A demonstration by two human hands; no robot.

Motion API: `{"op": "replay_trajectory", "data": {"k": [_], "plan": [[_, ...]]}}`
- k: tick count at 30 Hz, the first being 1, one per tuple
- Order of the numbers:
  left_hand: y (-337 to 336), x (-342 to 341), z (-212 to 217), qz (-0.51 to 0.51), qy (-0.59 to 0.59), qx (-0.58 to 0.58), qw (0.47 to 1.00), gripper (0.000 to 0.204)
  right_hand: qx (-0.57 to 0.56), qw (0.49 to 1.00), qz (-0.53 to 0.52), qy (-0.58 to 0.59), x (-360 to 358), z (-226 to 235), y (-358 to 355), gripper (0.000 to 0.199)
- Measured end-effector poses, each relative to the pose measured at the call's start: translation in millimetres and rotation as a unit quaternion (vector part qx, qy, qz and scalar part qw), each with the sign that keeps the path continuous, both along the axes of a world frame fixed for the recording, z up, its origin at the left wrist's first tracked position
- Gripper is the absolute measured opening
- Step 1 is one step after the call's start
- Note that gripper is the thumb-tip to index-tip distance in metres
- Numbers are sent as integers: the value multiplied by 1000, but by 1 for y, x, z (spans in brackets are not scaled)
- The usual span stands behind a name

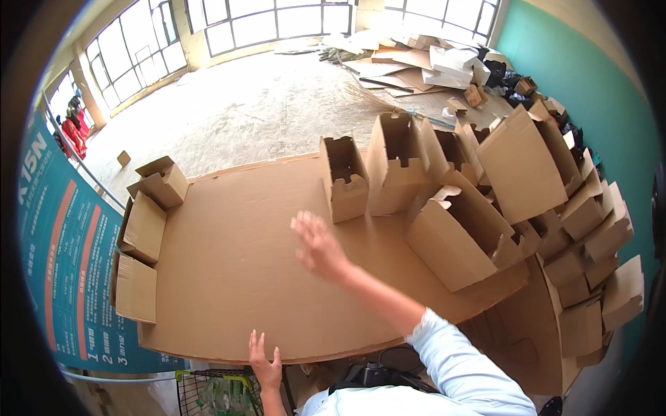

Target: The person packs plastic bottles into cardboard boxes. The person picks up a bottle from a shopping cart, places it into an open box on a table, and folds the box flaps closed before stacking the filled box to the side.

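A brown cardboard sheet (229, 256) covers the tabletop in front of me. My right hand (320, 248) reaches over its middle, slightly blurred, fingers stretched out and holding nothing. At the near edge, my left hand (264, 362) is open with its fingers apart, and I cannot tell whether it touches the cardboard. A narrow open-topped cardboard box (345, 197) stands beyond my right hand, a little to its right. Farther right are a taller open box (397, 182) and a larger open box (454, 243) set at an angle.
Three small boxes, one of them a near carton (136, 288), line the left edge. Many more boxes, such as a big tilted one (522, 166), crowd the right. A teal banner (69, 256) stands left; a wire cart (215, 392) with bottles sits below. Scrap cardboard (395, 59) lies far back.
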State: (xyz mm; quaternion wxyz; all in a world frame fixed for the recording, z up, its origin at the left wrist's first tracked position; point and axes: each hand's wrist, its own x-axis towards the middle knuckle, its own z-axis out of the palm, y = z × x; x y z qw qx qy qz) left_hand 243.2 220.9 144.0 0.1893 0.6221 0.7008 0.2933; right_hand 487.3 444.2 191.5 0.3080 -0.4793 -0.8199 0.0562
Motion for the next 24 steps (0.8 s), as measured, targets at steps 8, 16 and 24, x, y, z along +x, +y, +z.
{"op": "replay_trajectory", "data": {"k": [8, 16, 24], "plan": [[-38, 15, 28, -6, -59, -48, 997, 38, -286, 940, -173, 61, 72, 18, 137, 48], [-152, -15, 1, 141, 35, -18, 989, 26, -95, 987, 11, 129, 61, -2, 69, 31], [-237, -39, 3, 381, -64, 38, 921, 21, -152, 926, 342, 54, -61, 29, -86, 9]]}}
